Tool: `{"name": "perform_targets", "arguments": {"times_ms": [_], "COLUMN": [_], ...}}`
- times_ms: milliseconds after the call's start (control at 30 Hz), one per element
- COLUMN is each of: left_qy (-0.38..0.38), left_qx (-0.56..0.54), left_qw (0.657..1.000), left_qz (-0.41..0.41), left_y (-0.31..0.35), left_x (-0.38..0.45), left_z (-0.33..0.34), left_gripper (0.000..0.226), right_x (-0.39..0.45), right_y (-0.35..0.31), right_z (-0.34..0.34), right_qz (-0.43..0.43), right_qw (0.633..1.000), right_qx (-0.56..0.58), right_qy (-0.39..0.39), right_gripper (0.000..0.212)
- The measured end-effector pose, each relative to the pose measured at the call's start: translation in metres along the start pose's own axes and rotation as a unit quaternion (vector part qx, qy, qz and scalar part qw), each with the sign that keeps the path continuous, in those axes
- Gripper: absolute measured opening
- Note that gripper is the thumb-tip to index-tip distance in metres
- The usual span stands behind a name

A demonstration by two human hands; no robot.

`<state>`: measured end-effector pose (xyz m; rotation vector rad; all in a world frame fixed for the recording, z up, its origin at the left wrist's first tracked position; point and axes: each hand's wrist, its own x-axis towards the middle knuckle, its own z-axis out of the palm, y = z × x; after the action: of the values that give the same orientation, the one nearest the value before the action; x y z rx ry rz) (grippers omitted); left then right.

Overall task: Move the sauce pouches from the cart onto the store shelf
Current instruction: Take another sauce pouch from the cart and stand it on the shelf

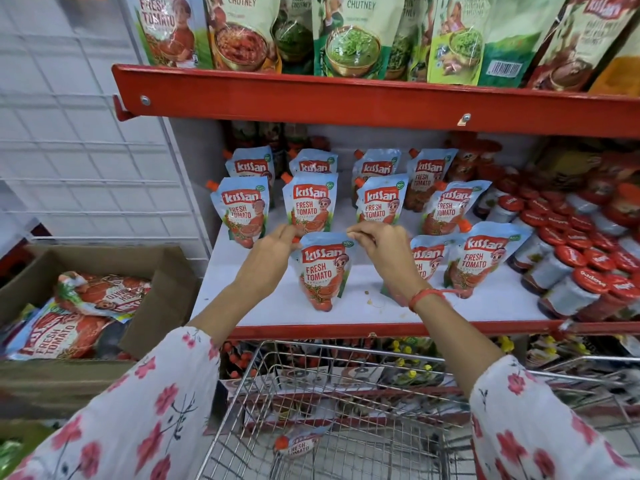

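At far left, an open cardboard box point(104, 271) holds several ketchup pouches lying flat in a heap point(100, 296). Behind it stands a white wire grid panel point(79, 150).

The left hand point(273, 247) reaches onto the white shelf point(485, 299) and pinches the top left corner of a ketchup pouch point(323, 271), by its orange spout. The pouch stands upright near the shelf's front edge, its label facing out. The right hand point(381, 244), with a red thread at the wrist, pinches the pouch's top right corner. Both hands are closed on the same pouch, thumbs and fingertips together on its upper edge.

Behind this pouch stand 2 rows of 4 like pouches point(311, 202), upright and facing forward. To the right of the held pouch, 2 more pouches point(481, 261) stand in the front row, the nearer one partly hidden by the right forearm. Further right, jars with red lids point(581, 268) crowd the shelf end.

The upper red shelf point(346, 98) carries chutney pouches point(349, 36) and other sauce pouches in a row.

Below, the wire cart point(346, 410) sits against the shelf front, between the flowered sleeves point(138, 410). 1 pouch point(298, 445) lies in the cart, near its bottom, with its orange cap at the left.
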<state>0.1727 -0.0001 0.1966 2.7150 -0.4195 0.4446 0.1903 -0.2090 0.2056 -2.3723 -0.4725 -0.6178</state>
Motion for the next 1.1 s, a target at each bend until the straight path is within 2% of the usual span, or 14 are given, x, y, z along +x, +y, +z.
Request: {"name": "perform_targets", "arguments": {"times_ms": [133, 300, 533, 700, 800, 967, 1100], "left_qy": [0.025, 0.040, 0.060, 0.086, 0.086, 0.046, -0.025], "left_qx": [-0.023, -0.140, -0.229, -0.256, -0.248, -0.248, -0.255], "left_qw": [0.999, 0.989, 0.969, 0.959, 0.962, 0.963, 0.960], "left_qz": [0.009, -0.032, -0.067, -0.086, -0.076, -0.094, -0.115], "left_y": [-0.002, -0.009, -0.017, -0.020, -0.018, -0.019, -0.023], "left_x": [-0.004, -0.012, -0.035, -0.063, -0.083, -0.116, -0.153], "left_z": [0.001, 0.004, 0.012, 0.020, 0.028, 0.048, 0.073], "left_gripper": [0.025, 0.028, 0.038, 0.032, 0.026, 0.024, 0.028], "right_x": [-0.002, -0.009, -0.024, -0.059, -0.081, -0.122, -0.163], "right_y": [0.000, 0.000, -0.004, -0.018, -0.028, -0.031, -0.021], "right_z": [0.001, 0.001, 0.006, 0.021, 0.032, 0.053, 0.073], "right_qz": [-0.003, 0.024, 0.067, 0.080, 0.068, 0.062, 0.082], "right_qw": [1.000, 0.999, 0.996, 0.995, 0.994, 0.993, 0.985], "right_qx": [0.006, 0.029, 0.046, 0.055, 0.074, 0.101, 0.096], "right_qy": [-0.002, -0.008, -0.033, 0.031, 0.053, -0.017, -0.117], "right_gripper": [0.009, 0.010, 0.037, 0.054, 0.053, 0.037, 0.031]}}
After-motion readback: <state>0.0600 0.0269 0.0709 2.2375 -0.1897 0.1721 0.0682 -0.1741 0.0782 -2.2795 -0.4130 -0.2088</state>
